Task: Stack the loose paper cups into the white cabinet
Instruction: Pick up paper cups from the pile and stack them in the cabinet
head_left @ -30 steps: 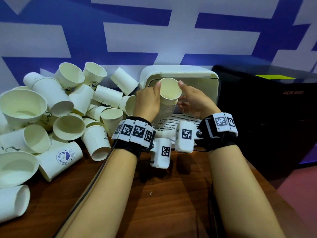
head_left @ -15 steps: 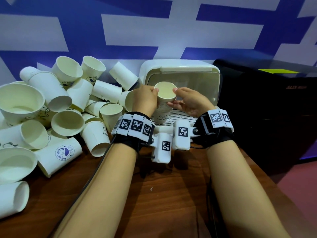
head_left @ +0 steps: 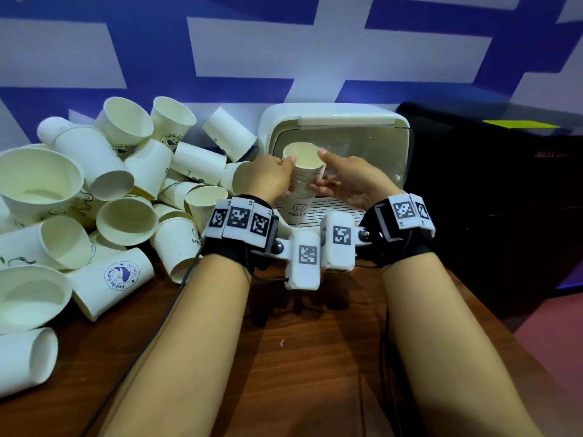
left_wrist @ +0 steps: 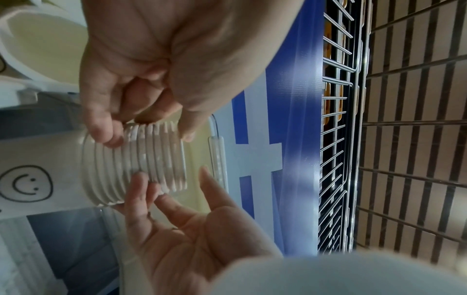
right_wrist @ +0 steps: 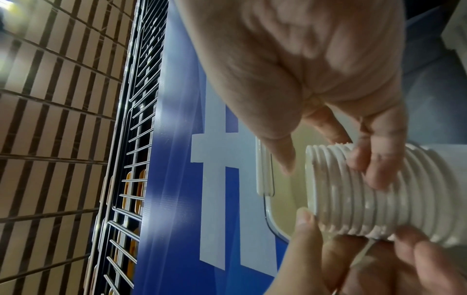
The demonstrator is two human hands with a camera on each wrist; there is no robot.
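A stack of nested paper cups (head_left: 303, 181) stands upright on the slatted rack (head_left: 337, 205) at the mouth of the white cabinet (head_left: 334, 116). Its bottom cup shows a smiley and "HELLO". My left hand (head_left: 277, 178) grips the stack from the left, thumb at the top rim. My right hand (head_left: 342, 181) holds it from the right, fingers curled on the ribbed rims and thumb near the top. In the left wrist view the stack (left_wrist: 141, 163) lies between both hands, as does the stack (right_wrist: 374, 191) in the right wrist view. Loose cups (head_left: 126, 197) lie piled to the left.
The pile of loose cups covers the left of the wooden table (head_left: 315, 357) up to the blue and white wall. A black box (head_left: 492, 200) stands right against the cabinet's right side. Bare table lies under my forearms.
The stack has moved slightly away from me, towards the cabinet's opening, with both hands still on it. My right fingers have slid from the top rim down onto the stack's side.
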